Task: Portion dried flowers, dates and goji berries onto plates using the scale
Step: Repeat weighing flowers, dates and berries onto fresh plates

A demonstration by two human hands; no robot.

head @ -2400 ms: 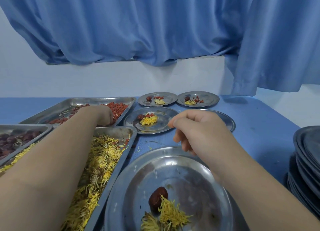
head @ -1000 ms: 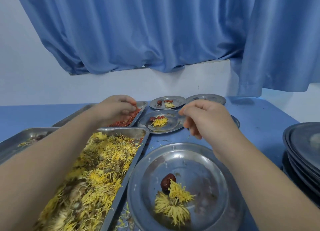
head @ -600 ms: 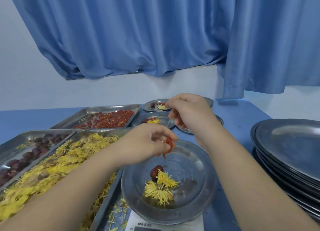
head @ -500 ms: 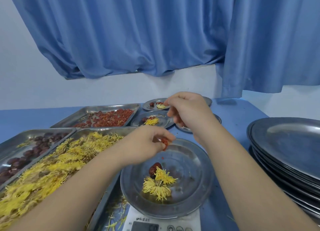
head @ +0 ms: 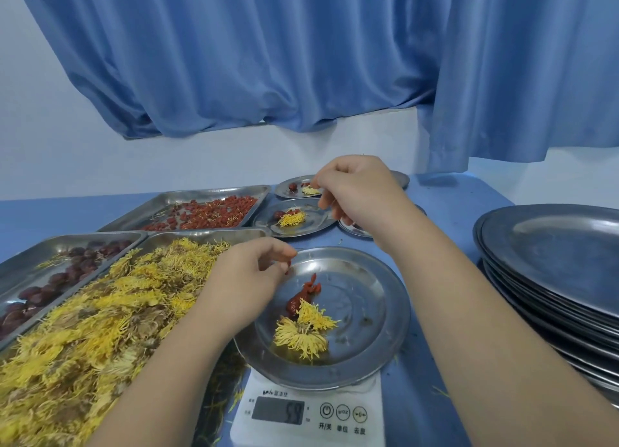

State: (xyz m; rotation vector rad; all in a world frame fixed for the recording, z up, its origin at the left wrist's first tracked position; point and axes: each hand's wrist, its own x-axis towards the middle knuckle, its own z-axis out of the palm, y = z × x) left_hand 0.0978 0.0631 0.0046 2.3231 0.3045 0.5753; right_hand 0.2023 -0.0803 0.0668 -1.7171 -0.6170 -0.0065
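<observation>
Three steel trays sit on the left: dried flowers (head: 83,329), dates (head: 43,279), goji berries (head: 207,212). A metal plate (head: 375,312) rests on the white scale (head: 311,416), holding two yellow flowers, one dark red date (head: 294,304) and a small red berry cluster (head: 311,287). The left hand (head: 248,286) pinches berries over its rim. The right hand (head: 358,192) hovers, fingers loosely curled, over three filled plates (head: 315,219) behind.
</observation>
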